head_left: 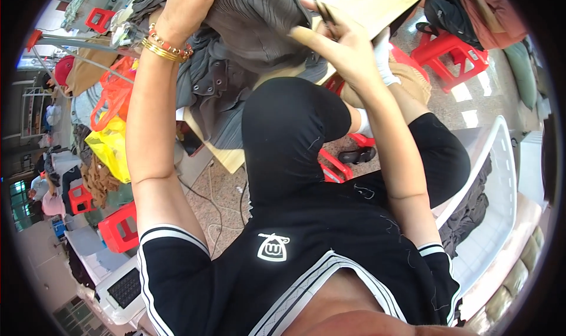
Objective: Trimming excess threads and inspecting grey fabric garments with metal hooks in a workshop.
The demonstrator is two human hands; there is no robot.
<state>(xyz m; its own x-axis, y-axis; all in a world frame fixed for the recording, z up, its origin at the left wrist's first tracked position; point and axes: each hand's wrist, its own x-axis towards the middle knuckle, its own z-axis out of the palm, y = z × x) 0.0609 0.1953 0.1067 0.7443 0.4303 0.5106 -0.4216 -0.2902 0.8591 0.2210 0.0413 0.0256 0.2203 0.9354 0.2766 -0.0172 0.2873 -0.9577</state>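
A dark grey pleated garment (253, 26) is spread over my raised knee and the table edge at the top of the view. My left hand (190, 11), wearing bracelets at the wrist, grips its left side, with the fingertips cut off by the upper edge. On the garment's right side, my right hand (348, 50) is closed around a small dark tool (325, 12) that looks like thread snips. More grey cloth with round metal snaps (211, 82) hangs below my left hand, beside my knee.
A pale wooden tabletop (377, 2) lies beyond my hands. Red plastic stools stand at the right (451, 58) and left (119, 227). A white basket (504, 176) with dark cloth is at my right. Red and yellow bags (110, 147) sit at the left; cables (215, 206) cross the floor.
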